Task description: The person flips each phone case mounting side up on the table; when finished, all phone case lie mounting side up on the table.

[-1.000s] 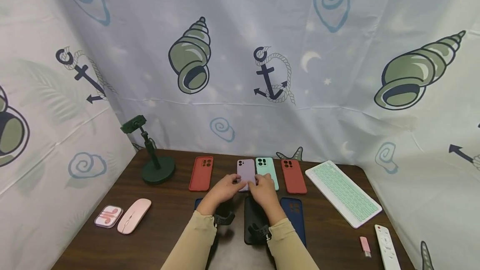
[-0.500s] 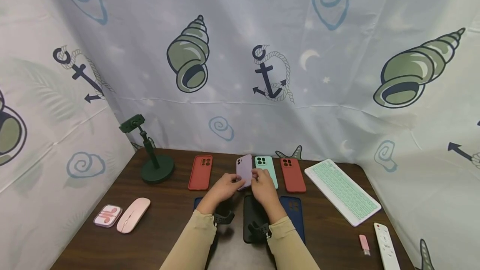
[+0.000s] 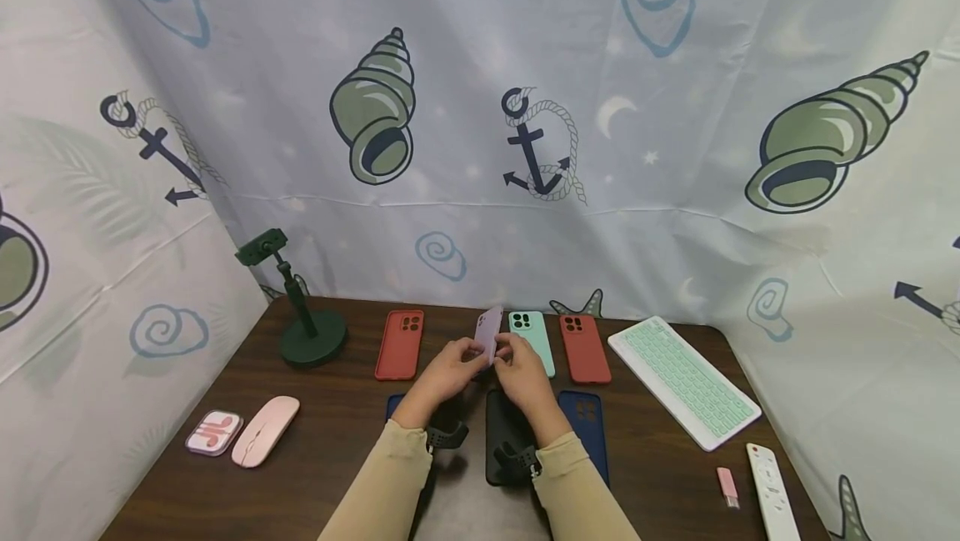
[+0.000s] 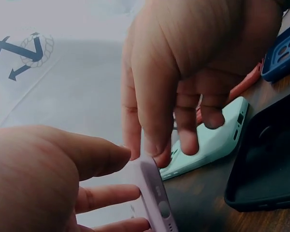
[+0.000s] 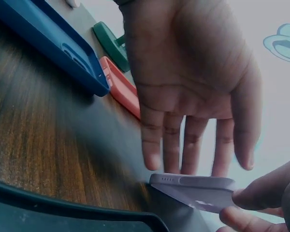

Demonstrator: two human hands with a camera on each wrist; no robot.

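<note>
Pinched by the left hand [image 3: 447,371] just below the frame's centre, the tilted lilac phone case [image 3: 488,328] risked slipping if that fingertip hold loosened, the right hand's [image 3: 522,371] grip being unclear.

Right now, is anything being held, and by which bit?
The purple case: the right hand pinches a lower corner. The left hand touches it too, but whether it grips is unclear.
</note>
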